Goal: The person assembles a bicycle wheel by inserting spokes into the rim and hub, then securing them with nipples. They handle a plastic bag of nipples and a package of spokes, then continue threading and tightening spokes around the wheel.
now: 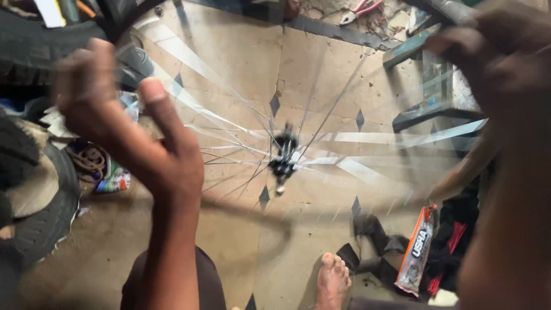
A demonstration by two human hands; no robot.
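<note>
I hold a bicycle wheel flat in front of me. Its dark hub [283, 156] sits at the middle, and thin blurred spokes [229, 123] fan out to the tyre. My left hand [123, 123] is up at the left with fingers curled toward the black tyre [123, 17] at the top left; how firmly it grips is unclear. My right hand [496, 49] closes over the rim and tyre at the top right. My bare foot [333, 281] rests on the floor below the wheel.
Beige floor tiles [241, 51] with small dark diamonds lie below. Old tyres [43, 212] pile at the left, with a coil of rope [89, 159]. A long orange packet [416, 252] lies on black rubber scraps [379, 241] at bottom right. Red-handled pliers [359, 10] lie at the top. A blue bench [427, 112] stands right.
</note>
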